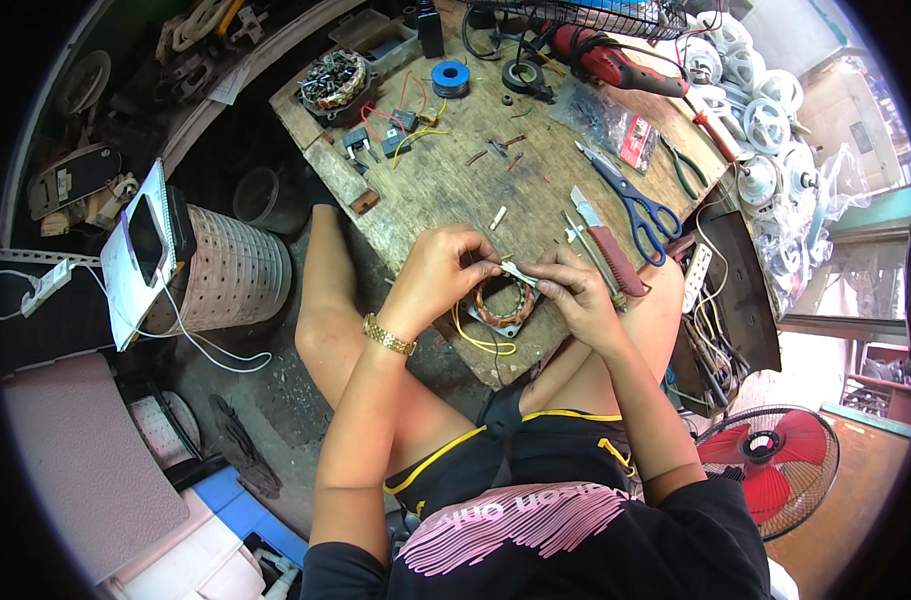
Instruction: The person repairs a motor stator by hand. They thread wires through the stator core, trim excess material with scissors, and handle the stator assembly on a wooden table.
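At the front of the worn wooden table, my left hand point(450, 268) and my right hand point(572, 295) are closed in pinches on a small white strip point(517, 273). Just beneath it lies a ring-shaped copper winding point(506, 317) on a metal core, with a yellow wire point(489, 346) looping toward me. Beyond my fingers sits a short white cylinder point(499, 217). Right of my right hand lie a utility knife with a dark red handle point(613, 258), a thin metal tool point(591, 252) and blue-handled scissors point(644, 208).
Farther back are another winding point(334, 84), a blue wire spool point(451, 77), small components point(394, 135), green pliers point(692, 171) and a red power tool point(603, 63). A perforated bin point(231, 270) stands left, a fan point(762, 444) lower right, piled white parts point(766, 160) upper right.
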{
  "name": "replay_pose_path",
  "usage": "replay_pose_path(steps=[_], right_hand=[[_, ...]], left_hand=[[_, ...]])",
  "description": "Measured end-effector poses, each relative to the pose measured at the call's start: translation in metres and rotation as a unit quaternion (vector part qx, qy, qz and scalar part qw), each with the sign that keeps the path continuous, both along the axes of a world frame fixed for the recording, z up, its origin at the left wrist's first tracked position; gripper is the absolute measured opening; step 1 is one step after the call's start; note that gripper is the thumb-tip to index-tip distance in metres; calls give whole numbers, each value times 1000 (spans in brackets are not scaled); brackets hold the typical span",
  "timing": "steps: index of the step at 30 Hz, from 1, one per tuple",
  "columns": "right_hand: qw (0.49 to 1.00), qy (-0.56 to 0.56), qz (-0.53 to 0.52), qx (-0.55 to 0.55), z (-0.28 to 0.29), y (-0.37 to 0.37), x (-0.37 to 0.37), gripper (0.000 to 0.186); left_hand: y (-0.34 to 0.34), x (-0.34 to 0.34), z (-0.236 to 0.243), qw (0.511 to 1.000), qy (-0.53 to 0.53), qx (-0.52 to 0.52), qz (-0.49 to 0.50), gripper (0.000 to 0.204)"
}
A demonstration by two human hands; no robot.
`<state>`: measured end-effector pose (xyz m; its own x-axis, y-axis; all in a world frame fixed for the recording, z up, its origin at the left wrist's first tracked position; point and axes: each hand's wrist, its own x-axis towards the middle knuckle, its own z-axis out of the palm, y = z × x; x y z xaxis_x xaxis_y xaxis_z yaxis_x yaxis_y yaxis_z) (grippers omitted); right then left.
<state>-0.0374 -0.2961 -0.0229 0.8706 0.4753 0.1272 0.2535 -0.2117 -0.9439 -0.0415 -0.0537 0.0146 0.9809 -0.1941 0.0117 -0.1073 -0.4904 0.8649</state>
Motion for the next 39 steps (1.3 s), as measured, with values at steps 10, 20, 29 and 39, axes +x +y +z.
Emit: replay_pose_path(steps=[10,20,29,39], right_hand=[[986,131,25,101,-12,-3,13,19],[981,181,11,-61,18,10,42,27],[987,72,61,-128,21,24,54,22],[991,91,-44,-91,14,30,32,14]], left_hand=[[1,4,0,999,-15,-7,-47,19],[-9,-5,2,996,-63,62,-6,19],[-14,-9,7,983,-117,140,17,22],[-17,-13,8,983,-118,135,34,21]])
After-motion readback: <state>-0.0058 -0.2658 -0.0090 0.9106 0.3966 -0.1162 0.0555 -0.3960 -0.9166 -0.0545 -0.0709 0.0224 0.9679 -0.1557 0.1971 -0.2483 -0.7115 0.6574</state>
